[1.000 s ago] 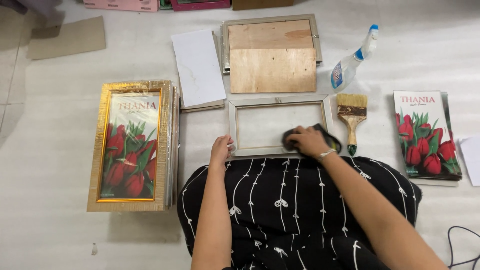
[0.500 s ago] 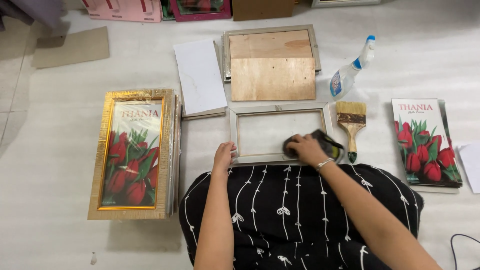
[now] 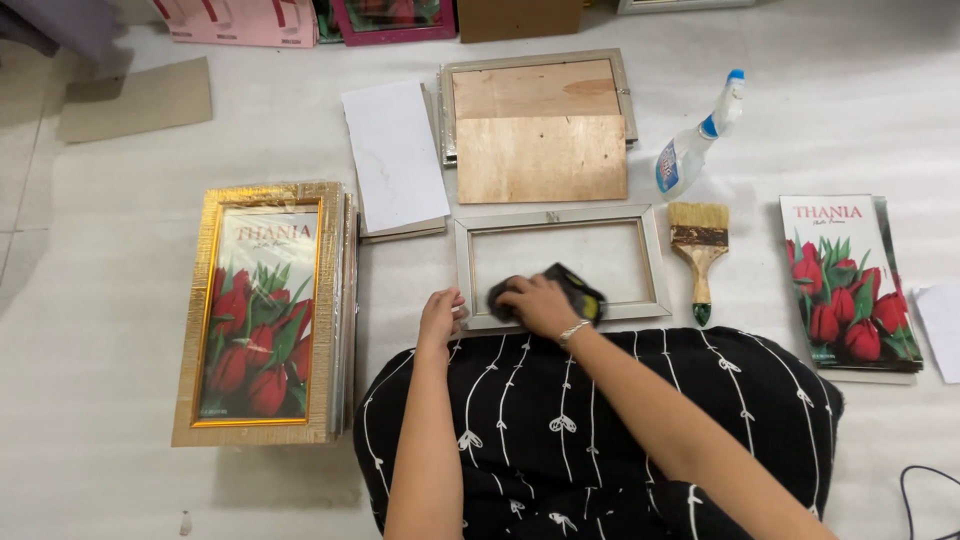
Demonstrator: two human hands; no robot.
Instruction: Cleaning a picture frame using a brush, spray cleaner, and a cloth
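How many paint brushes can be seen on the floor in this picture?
1. The paint brush lies on the floor right of the empty silver frame, below the spray bottle. Others may be hidden outside the view.

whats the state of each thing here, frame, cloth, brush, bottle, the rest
silver frame: flat on the floor, face up, no picture in it
dark cloth: pressed on the frame's glass under the right hand
left hand: resting on the frame's lower left corner
paintbrush: lying flat, untouched
spray bottle: lying on its side, capped
plywood board: loose, lying over another frame's back
gold framed tulip picture: assembled, top of a stack
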